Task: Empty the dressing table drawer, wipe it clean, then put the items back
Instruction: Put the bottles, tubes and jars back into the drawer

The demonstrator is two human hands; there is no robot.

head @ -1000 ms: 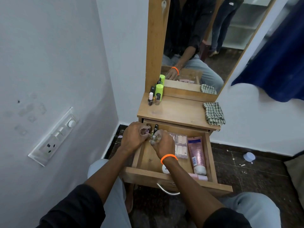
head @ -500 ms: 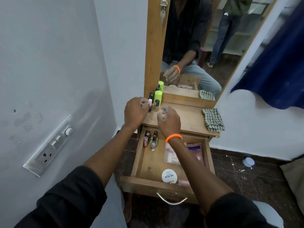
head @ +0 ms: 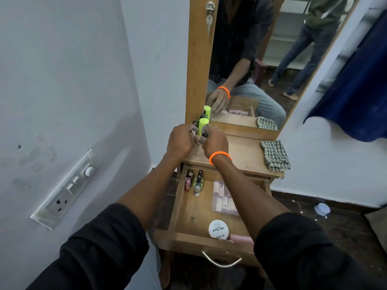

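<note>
where they hovered before, both hands (head: pixel 196 141) now at lime bottle (head: pixel 203 126)

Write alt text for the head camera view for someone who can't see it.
Both hands, left hand and right hand, set small bottles beside a lime-green bottle on the dressing table top, below a mirror. The open drawer beneath holds more small bottles, a round white tin and a clear packet. A checked cloth lies at right.

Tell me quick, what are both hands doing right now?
Left hand: fingers curled round small bottles at the tabletop's back corner.
Right hand: fingers curled too, gripping a small dark bottle beside the green tube.
</note>
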